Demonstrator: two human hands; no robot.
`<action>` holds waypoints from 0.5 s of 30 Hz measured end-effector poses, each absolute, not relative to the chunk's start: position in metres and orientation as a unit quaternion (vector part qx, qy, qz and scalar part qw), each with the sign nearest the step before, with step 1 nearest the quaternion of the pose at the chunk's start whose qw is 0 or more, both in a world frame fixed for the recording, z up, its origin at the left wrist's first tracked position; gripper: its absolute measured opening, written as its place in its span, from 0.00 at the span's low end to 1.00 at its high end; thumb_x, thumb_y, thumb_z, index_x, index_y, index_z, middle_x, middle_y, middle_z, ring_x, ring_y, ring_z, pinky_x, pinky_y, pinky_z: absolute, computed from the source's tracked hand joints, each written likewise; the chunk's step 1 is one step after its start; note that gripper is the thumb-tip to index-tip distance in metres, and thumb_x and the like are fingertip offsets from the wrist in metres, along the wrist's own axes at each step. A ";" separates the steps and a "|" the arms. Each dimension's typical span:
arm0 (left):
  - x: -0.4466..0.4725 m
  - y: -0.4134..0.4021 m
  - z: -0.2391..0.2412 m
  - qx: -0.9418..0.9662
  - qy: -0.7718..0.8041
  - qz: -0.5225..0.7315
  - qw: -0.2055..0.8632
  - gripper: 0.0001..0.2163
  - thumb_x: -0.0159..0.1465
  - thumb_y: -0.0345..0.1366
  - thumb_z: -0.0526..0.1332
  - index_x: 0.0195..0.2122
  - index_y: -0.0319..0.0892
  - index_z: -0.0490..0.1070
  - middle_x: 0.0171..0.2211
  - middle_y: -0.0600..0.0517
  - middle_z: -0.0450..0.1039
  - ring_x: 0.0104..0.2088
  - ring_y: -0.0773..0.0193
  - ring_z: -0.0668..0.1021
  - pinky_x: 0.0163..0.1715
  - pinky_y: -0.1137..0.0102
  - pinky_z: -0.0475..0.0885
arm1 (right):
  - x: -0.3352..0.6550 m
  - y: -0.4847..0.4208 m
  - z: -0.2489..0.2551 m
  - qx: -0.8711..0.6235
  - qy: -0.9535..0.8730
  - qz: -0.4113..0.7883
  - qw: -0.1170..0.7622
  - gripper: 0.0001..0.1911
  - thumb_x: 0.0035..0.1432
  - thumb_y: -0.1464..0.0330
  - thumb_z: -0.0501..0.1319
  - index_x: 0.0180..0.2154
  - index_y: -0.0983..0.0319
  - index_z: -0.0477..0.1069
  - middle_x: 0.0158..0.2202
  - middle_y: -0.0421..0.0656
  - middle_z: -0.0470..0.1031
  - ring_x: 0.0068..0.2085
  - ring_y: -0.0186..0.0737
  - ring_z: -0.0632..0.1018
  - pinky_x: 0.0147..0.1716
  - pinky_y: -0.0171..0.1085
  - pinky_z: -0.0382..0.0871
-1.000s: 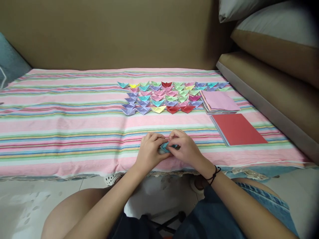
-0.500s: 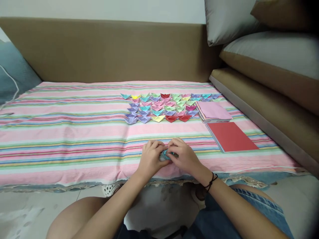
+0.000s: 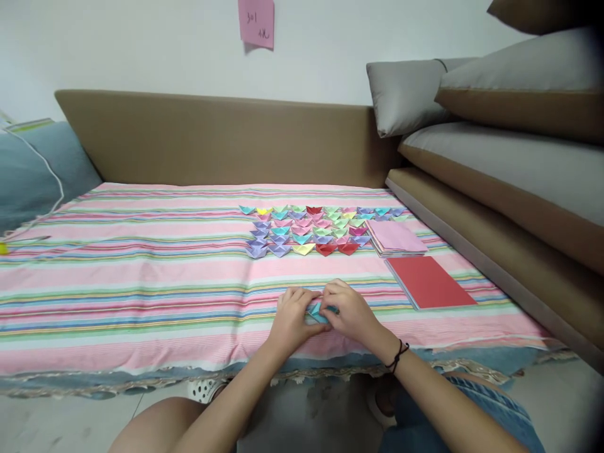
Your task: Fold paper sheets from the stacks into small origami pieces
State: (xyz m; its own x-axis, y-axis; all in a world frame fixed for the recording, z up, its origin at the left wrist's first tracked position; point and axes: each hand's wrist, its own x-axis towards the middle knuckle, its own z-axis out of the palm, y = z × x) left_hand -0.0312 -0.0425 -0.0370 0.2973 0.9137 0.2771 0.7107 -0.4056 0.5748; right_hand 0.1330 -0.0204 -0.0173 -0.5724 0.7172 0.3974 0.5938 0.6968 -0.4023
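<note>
A small folded piece of light blue paper is between my two hands, close above the striped cloth near its front edge. My left hand grips it from the left, thumb along the near side and fingers curled at the far side. From the right, my right hand pinches it between thumb and fingers. Parts of the paper are hidden behind the fingers. Beyond my hands, several folded paper boats in many colours lie in rows.
A stack of pink-topped paper and a stack of red-topped sheets lie right of the boats on the striped cloth. Grey and brown cushions are piled at the right. A brown backboard stands behind, below a pink note.
The head view has tilted upward, so the pink note on the wall now shows. Both hands keep hold of the blue paper, and more of it is visible between them.
</note>
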 end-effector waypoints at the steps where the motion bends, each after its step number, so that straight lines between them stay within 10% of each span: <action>1: -0.032 -0.043 -0.036 0.786 0.516 0.291 0.178 0.24 0.49 0.40 0.70 0.47 0.47 0.70 0.42 0.51 0.73 0.45 0.56 0.70 0.45 0.62 0.63 | 0.132 -0.020 -0.017 -0.374 -0.880 0.110 0.270 0.11 0.49 0.81 0.60 0.21 0.61 0.70 0.26 0.41 0.68 0.35 0.41 0.69 0.34 0.38 0.65; 15: -0.044 -0.046 -0.033 0.760 0.544 0.287 0.207 0.32 0.46 0.44 0.71 0.52 0.44 0.65 0.49 0.45 0.71 0.50 0.50 0.71 0.49 0.57 0.64 | 0.131 -0.017 0.009 -0.389 -0.875 0.147 0.247 0.09 0.49 0.78 0.62 0.23 0.60 0.75 0.25 0.41 0.76 0.32 0.40 0.75 0.35 0.38 0.68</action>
State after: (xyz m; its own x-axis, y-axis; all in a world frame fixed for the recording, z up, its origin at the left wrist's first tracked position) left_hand -0.0441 -0.0464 -0.0327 0.2421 0.9471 0.2109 0.7088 -0.3210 0.6282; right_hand 0.1307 -0.0165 0.0086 -0.5745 0.7543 0.3179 0.6085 0.6533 -0.4505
